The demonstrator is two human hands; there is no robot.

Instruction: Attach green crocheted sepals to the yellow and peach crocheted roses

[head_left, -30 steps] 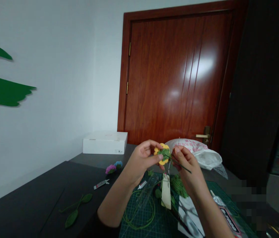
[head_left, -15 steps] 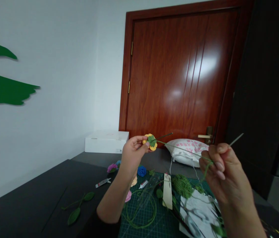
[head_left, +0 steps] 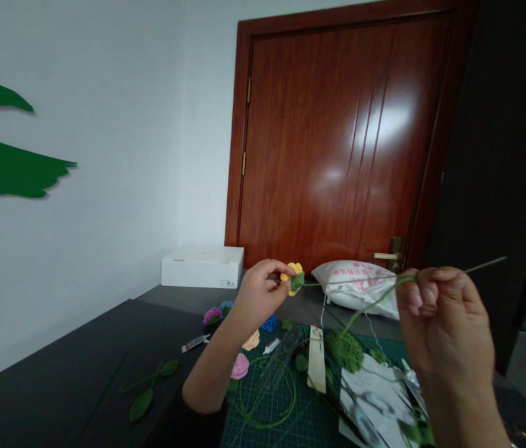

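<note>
In the head view, my left hand [head_left: 267, 283] pinches a yellow crocheted flower [head_left: 296, 269] by its edge, with the green base [head_left: 297, 283] facing right. A green strand of yarn [head_left: 356, 281] runs taut from that base to my right hand [head_left: 444, 305]. The fingers of my right hand are closed on the yarn. Beyond them sticks out a thin rod [head_left: 487, 264]; its kind I cannot make out. Another strand slants down from my right hand to the green yarn ball [head_left: 344, 350] on the table.
Below lies a green cutting mat [head_left: 263, 398] with scissors [head_left: 368, 423], a small glue tube [head_left: 271, 346] and a pink flower [head_left: 239, 366]. Green leaves [head_left: 141, 404] rest at left on the dark table. Behind are a white box [head_left: 201, 267] and a white sack [head_left: 360, 289].
My right hand has moved right and turned, its rod reaching farther right. The flower has shifted slightly right and tilted. A strand down to the yarn ball now shows clearly.
</note>
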